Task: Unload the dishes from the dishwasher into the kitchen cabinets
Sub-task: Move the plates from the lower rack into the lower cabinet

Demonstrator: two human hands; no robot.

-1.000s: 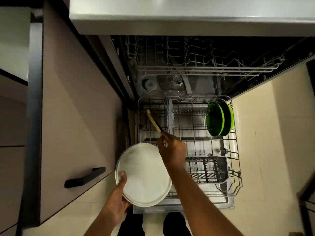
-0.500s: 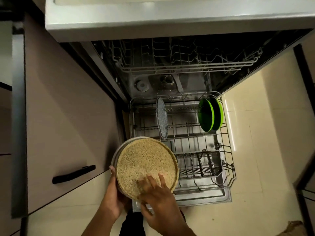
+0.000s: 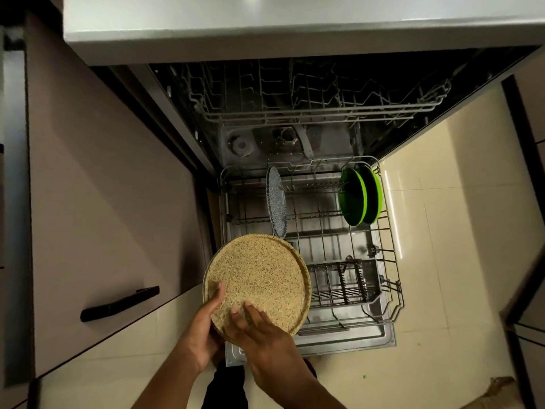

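A tan speckled plate [image 3: 259, 276] lies flat on top of a white plate, of which only a thin rim [image 3: 204, 280] shows at the left. My left hand [image 3: 203, 329] grips the near-left edge of this stack, thumb on top. The straight fingers of my right hand [image 3: 256, 329] rest on the tan plate's near edge. The stack hovers over the front left corner of the pulled-out lower rack [image 3: 390, 255]. In the rack a grey speckled plate [image 3: 276, 199] stands upright at the back left, and two green plates [image 3: 354, 199] stand at the back right.
The empty upper rack [image 3: 295, 110] sits inside the dishwasher under the countertop [image 3: 295, 28]. A cutlery basket [image 3: 345, 281] is in the lower rack's front right. A cabinet front with a black handle [image 3: 119, 304] is at the left. Tiled floor [image 3: 457, 246] lies to the right.
My right hand lifted the tan plate out of the rack and laid it on the white plate in my left hand. Its fingers now rest on the plate's near edge.
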